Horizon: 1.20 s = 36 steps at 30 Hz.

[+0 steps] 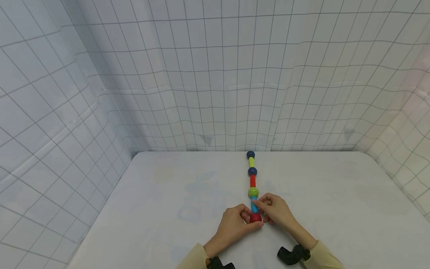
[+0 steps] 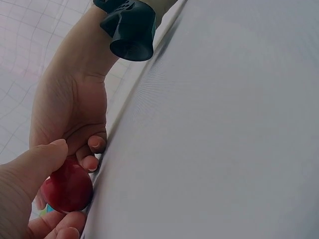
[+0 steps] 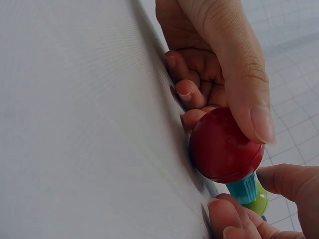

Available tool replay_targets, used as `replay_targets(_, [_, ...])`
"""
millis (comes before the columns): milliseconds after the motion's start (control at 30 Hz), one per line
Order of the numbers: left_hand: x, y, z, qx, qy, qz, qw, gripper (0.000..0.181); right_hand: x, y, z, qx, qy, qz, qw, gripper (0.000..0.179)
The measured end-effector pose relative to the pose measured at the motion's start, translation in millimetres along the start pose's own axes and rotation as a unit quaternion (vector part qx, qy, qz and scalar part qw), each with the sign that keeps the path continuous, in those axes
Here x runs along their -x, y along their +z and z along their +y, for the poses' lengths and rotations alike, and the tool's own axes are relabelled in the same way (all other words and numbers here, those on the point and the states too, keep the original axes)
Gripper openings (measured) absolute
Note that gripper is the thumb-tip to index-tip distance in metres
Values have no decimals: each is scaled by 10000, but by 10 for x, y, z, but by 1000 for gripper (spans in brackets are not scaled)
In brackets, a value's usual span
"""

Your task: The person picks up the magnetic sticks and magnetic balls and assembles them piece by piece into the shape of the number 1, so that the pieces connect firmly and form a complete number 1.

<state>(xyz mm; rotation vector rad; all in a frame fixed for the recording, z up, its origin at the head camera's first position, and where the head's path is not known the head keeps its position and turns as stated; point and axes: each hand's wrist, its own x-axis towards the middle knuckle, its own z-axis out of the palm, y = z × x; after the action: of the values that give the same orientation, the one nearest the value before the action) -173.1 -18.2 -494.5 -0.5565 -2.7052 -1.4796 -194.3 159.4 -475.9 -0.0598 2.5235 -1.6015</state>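
A straight chain of toy balls and rods lies on the white table, running away from me. At its near end is a red ball (image 1: 255, 218), pinched between the thumb and fingers of my left hand (image 1: 236, 222). Just beyond it, my right hand (image 1: 277, 212) pinches the blue rod (image 1: 254, 206) between thumb and fingers. The rod meets the red ball in the right wrist view. Farther along come a green ball (image 1: 253, 192), a red rod (image 1: 252, 181), a dark blue ball (image 1: 252, 171), a yellow-green rod (image 1: 251, 161) and another dark blue ball (image 1: 250, 154).
The white table (image 1: 161, 209) extends on both sides of the chain, whose far ball reaches the table's back edge. White cloth with a grid pattern (image 1: 215, 74) hangs behind and at both sides. A black wrist mount (image 1: 293, 254) sits on my right wrist.
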Motion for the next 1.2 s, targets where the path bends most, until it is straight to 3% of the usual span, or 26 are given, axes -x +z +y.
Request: replay_targets(1200, [-9,-47,-5,155,-97,-23,9998,35,2,12,-6,54,146,66,9999,34])
